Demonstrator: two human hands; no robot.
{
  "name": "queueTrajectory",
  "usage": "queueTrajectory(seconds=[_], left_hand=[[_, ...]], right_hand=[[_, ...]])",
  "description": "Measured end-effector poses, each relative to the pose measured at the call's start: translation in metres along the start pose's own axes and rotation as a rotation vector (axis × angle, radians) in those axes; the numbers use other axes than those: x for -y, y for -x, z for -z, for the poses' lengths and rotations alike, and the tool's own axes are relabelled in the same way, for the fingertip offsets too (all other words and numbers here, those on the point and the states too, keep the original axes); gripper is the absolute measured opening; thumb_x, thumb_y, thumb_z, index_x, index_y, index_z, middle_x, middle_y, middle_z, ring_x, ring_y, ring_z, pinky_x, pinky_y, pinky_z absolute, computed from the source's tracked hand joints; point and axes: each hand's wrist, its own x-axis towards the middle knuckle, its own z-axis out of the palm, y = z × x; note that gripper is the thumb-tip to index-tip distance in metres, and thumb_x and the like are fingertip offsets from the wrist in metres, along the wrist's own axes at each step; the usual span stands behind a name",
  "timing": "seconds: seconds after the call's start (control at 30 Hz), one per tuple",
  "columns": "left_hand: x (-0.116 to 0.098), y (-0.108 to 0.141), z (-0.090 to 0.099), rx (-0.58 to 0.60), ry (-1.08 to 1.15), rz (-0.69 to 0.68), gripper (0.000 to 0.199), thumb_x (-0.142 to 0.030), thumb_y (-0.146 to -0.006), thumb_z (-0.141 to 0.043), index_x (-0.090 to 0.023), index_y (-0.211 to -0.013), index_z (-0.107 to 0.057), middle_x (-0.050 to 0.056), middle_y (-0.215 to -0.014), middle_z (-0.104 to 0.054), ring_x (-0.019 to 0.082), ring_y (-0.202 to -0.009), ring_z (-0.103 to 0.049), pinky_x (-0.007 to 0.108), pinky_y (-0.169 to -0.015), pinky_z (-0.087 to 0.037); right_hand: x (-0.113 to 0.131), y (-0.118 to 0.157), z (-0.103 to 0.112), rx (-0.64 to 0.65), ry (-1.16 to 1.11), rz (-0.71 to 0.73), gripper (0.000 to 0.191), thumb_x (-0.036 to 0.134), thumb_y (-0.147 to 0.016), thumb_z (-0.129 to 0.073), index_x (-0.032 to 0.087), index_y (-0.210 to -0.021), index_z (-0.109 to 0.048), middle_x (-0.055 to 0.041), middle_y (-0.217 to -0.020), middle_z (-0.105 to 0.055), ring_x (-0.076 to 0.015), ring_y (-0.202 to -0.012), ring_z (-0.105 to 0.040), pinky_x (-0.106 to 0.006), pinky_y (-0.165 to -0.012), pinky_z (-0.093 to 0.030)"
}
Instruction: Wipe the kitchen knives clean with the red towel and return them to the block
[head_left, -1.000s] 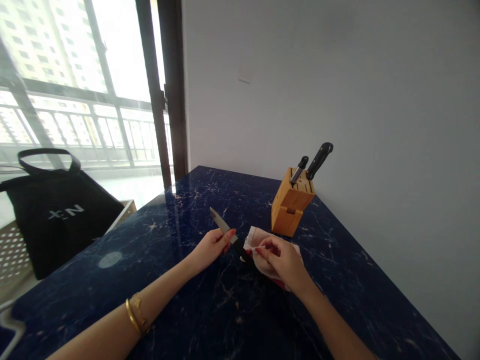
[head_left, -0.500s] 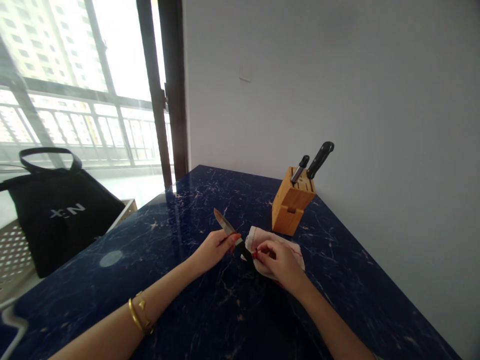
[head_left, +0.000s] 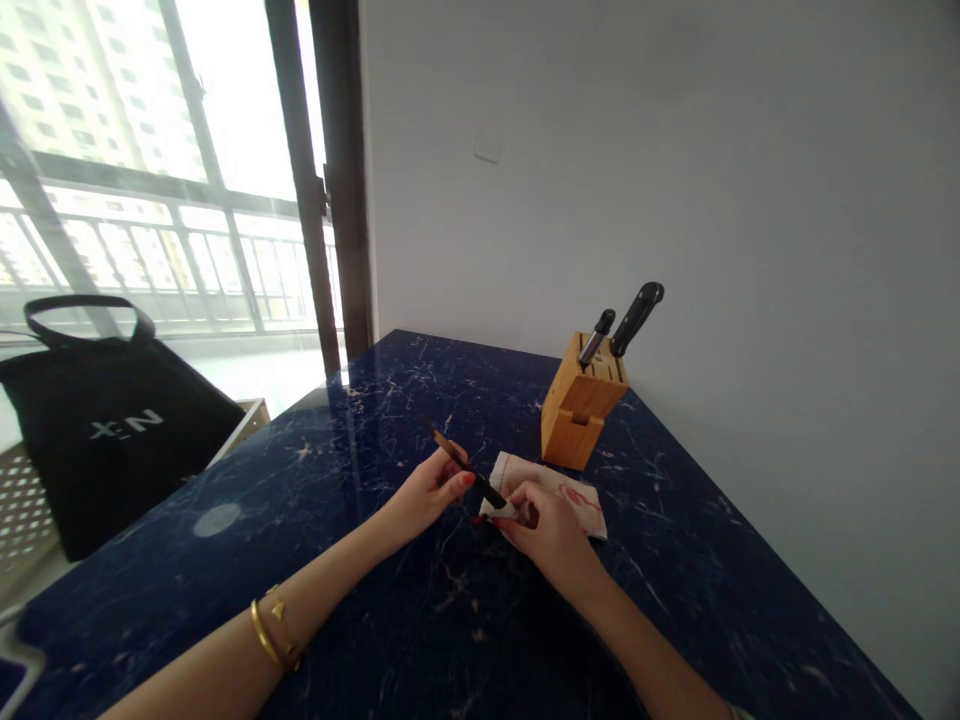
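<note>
My left hand point(head_left: 426, 495) is closed around a kitchen knife point(head_left: 459, 465) near where its narrow blade meets the black handle. The blade points up and left, away from me. My right hand point(head_left: 551, 530) pinches a fold of white cloth with red marks point(head_left: 559, 488) against the end of the handle. Most of that cloth lies flat on the table under and beyond my right hand. Part of the handle is hidden by my fingers and the fold.
A wooden knife block point(head_left: 581, 405) holds two black-handled knives behind my hands, by the wall. The dark blue marble-patterned table point(head_left: 457, 385) ends against that wall. A black bag point(head_left: 112, 450) sits on a perforated crate point(head_left: 26, 515) to the left, before a tall window.
The knife now lies flatter, with its blade tipped lower. My right hand has moved left onto the handle end, and the cloth has spread flatter on the table.
</note>
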Motion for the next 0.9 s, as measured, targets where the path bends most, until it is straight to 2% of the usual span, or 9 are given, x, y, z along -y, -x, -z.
queueTrajectory(seconds=[0.07,0.17,0.23,0.3,0.37,0.43,0.57,0.73,0.9], left_hand=[[0.002,0.0,-0.002,0.041,0.038,-0.005,0.04,-0.05,-0.074,-0.052,-0.015,-0.092,-0.048,-0.003,-0.065,-0.045,0.009,-0.057,-0.041,0.02,-0.052,-0.033],[-0.002,0.002,-0.007,0.058,0.057,0.043,0.046,-0.051,-0.071,-0.055,-0.014,-0.099,-0.052,-0.003,-0.066,-0.047,0.009,-0.056,-0.04,0.02,-0.051,-0.032],[-0.011,0.003,-0.01,0.005,0.101,0.105,0.046,-0.05,-0.072,-0.054,-0.015,-0.102,-0.054,0.0,-0.075,-0.055,0.011,-0.062,-0.046,0.021,-0.054,-0.035],[-0.022,0.005,-0.012,-0.052,0.18,0.165,0.042,-0.048,-0.075,-0.053,-0.015,-0.101,-0.058,0.005,-0.092,-0.061,0.015,-0.077,-0.053,0.023,-0.065,-0.039],[-0.031,0.006,-0.014,-0.101,0.261,0.19,0.038,-0.044,-0.076,-0.054,-0.015,-0.099,-0.061,0.006,-0.096,-0.064,0.018,-0.087,-0.055,0.026,-0.075,-0.04],[-0.035,0.007,-0.016,-0.175,0.289,0.212,0.034,-0.042,-0.076,-0.055,-0.014,-0.093,-0.065,0.006,-0.092,-0.066,0.019,-0.087,-0.056,0.026,-0.076,-0.039],[-0.028,0.007,-0.014,-0.344,0.207,0.298,0.032,-0.043,-0.071,-0.059,-0.013,-0.075,-0.069,0.004,-0.072,-0.067,0.016,-0.069,-0.055,0.024,-0.064,-0.038],[-0.018,0.004,-0.007,-0.413,0.252,0.407,0.026,-0.039,-0.064,-0.065,-0.013,-0.068,-0.07,0.003,-0.063,-0.065,0.012,-0.056,-0.051,0.022,-0.052,-0.034],[-0.017,0.002,-0.002,-0.437,0.262,0.452,0.024,-0.036,-0.064,-0.066,-0.014,-0.066,-0.071,0.002,-0.059,-0.063,0.009,-0.053,-0.047,0.021,-0.05,-0.032]], right_hand=[[0.001,0.0,0.001,-0.077,0.009,0.003,0.016,0.031,-0.07,-0.059,0.018,-0.066,-0.051,0.0028,-0.059,-0.052,-0.0103,-0.052,-0.044,-0.022,-0.048,-0.031],[0.003,0.0,0.004,-0.187,0.124,0.027,0.007,0.02,-0.07,-0.053,0.019,-0.068,-0.047,0.0006,-0.068,-0.053,-0.0133,-0.062,-0.048,-0.024,-0.056,-0.035],[0.004,0.0,0.006,-0.214,0.225,0.049,0.008,0.013,-0.069,-0.048,0.02,-0.071,-0.046,-0.0015,-0.076,-0.053,-0.0162,-0.072,-0.049,-0.027,-0.063,-0.037],[0.006,0.001,0.007,-0.206,0.314,0.068,0.013,0.008,-0.068,-0.045,0.02,-0.075,-0.046,-0.0032,-0.081,-0.053,-0.0186,-0.078,-0.049,-0.03,-0.069,-0.038],[0.009,0.002,0.006,-0.181,0.392,0.082,0.019,0.005,-0.069,-0.043,0.02,-0.08,-0.047,-0.0049,-0.084,-0.054,-0.0207,-0.083,-0.049,-0.033,-0.074,-0.037],[0.012,0.003,0.005,-0.143,0.461,0.108,0.023,0.002,-0.071,-0.041,0.019,-0.085,-0.047,-0.0061,-0.086,-0.055,-0.0221,-0.086,-0.049,-0.035,-0.078,-0.036],[0.012,0.003,0.001,-0.1,0.561,0.161,0.023,0.002,-0.075,-0.04,0.018,-0.088,-0.049,-0.0067,-0.087,-0.055,-0.0225,-0.083,-0.049,-0.036,-0.076,-0.036],[0.006,-0.001,0.001,-0.062,0.366,0.112,0.005,0.013,-0.074,-0.054,0.018,-0.077,-0.054,-0.0041,-0.084,-0.057,-0.0194,-0.078,-0.051,-0.031,-0.07,-0.038],[0.003,-0.007,0.019,0.038,0.094,-0.063,0.007,0.025,-0.068,-0.064,0.019,-0.066,-0.062,-0.0002,-0.068,-0.059,-0.0147,-0.063,-0.053,-0.025,-0.057,-0.037]])
